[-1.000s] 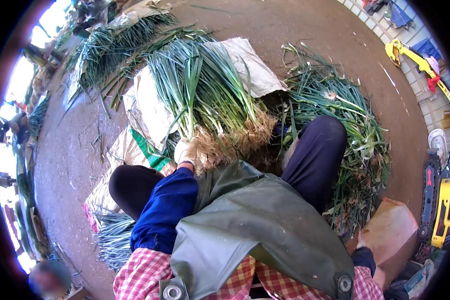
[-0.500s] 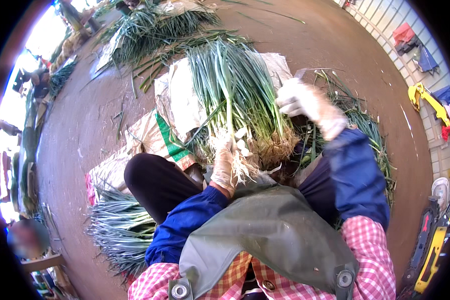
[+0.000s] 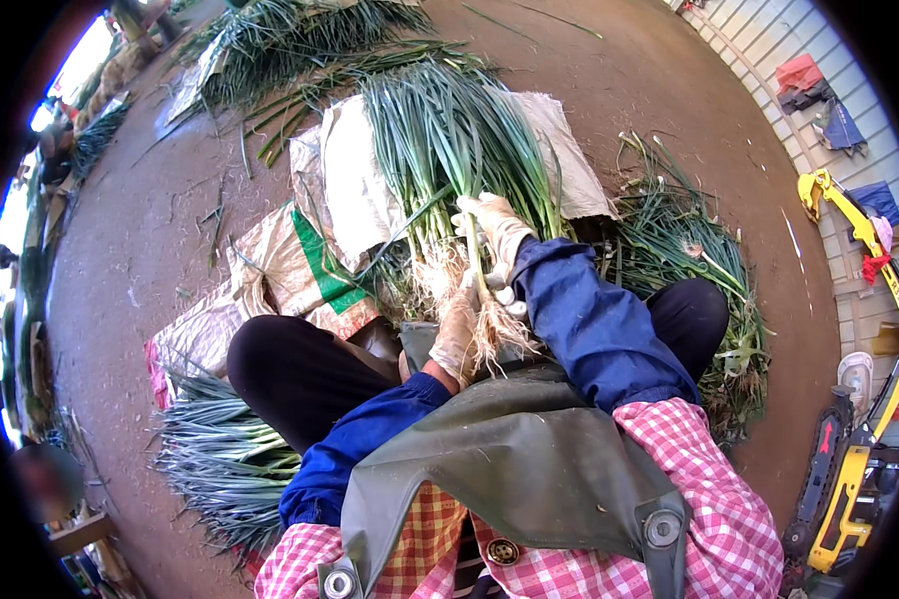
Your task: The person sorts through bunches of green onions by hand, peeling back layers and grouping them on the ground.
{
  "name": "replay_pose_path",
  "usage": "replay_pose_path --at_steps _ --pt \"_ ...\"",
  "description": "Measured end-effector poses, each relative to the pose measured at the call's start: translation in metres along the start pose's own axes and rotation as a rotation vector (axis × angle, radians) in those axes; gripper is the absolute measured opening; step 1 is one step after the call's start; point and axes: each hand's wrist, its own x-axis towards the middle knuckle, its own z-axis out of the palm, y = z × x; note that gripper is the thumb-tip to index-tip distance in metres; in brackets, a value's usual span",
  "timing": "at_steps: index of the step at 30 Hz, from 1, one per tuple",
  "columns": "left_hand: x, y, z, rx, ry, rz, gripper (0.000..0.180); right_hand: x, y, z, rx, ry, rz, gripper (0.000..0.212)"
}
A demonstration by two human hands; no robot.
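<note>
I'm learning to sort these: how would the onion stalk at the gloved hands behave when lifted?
The onion stalk may stay stiff along its straight, pale lower part. Its narrow green leaves would likely flop. The stringy roots may dangle.

brown floor (image 3: 669, 110), pale tiled wall (image 3: 769, 40) right, bright light (image 3: 75, 60) left

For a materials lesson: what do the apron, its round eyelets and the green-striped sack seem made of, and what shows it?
Apron: probably rubber or coated fabric; smooth, faintly glossy folds.
Eyelets: apparently metal; silvery, shiny rings.
Green-striped sack: perhaps woven plastic or paper; matt, crisply creased.
</note>
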Motion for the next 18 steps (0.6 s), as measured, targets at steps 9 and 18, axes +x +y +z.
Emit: replay_pose_path --at_steps 9,18 --pt "0.027 -0.011 -0.02 0.188 0.096 0.048 0.023 0.015 0.018 -0.025 0.006 0.11 -0.063 0.036" --pt "0.028 -0.015 -0.015 0.259 0.242 0.15 0.022 0.0 -0.013 -0.023 -1.278 0.171 -0.311 0.03"
